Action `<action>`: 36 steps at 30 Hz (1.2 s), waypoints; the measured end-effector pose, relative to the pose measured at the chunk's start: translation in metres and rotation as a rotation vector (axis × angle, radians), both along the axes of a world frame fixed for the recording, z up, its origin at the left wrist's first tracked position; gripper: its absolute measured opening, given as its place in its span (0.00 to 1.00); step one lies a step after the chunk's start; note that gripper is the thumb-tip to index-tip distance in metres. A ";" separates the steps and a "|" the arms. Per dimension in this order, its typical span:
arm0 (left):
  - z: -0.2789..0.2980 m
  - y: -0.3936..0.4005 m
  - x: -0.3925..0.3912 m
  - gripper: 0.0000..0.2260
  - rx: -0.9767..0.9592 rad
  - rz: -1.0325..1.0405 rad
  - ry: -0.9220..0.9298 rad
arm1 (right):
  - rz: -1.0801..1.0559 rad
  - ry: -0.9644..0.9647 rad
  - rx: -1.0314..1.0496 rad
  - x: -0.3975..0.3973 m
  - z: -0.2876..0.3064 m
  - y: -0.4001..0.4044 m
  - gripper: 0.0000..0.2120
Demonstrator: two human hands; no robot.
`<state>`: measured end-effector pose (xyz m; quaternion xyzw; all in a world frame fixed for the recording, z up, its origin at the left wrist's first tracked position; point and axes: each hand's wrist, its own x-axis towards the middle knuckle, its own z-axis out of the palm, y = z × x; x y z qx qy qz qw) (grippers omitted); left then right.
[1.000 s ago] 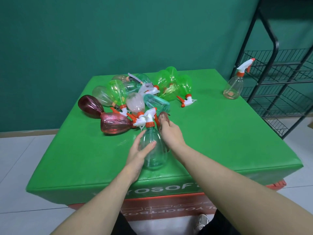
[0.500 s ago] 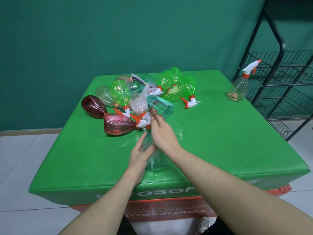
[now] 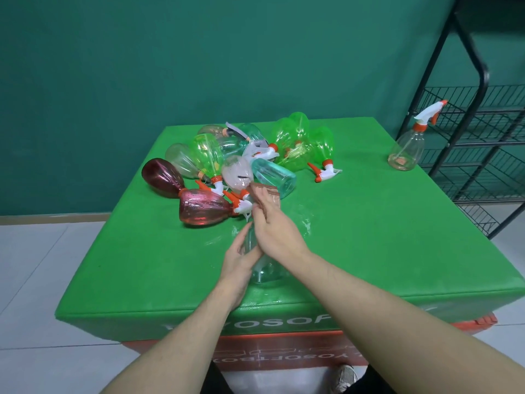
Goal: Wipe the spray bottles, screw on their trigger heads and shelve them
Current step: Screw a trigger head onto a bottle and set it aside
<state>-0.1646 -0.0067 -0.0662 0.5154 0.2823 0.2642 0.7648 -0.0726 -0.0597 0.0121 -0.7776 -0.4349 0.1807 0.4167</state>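
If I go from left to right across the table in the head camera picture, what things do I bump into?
Dark red bottle → pile of green bottles → white and orange trigger head lying on the table → clear bottle standing alone → black wire shelf.

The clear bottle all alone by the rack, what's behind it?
Behind the lone clear bottle stands the black wire rack, its shelves showing through the clear plastic. Whatever sits farther right on those shelves is out of frame.
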 end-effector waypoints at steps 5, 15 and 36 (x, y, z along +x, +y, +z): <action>-0.002 0.003 0.001 0.42 -0.019 0.006 0.000 | 0.055 -0.079 0.014 -0.006 -0.005 -0.005 0.24; -0.003 0.003 0.000 0.39 -0.036 -0.001 0.021 | 0.021 0.039 -0.017 0.008 -0.004 0.007 0.24; 0.017 -0.002 -0.005 0.35 0.013 0.081 0.041 | -0.164 0.221 -0.196 0.037 -0.006 -0.029 0.25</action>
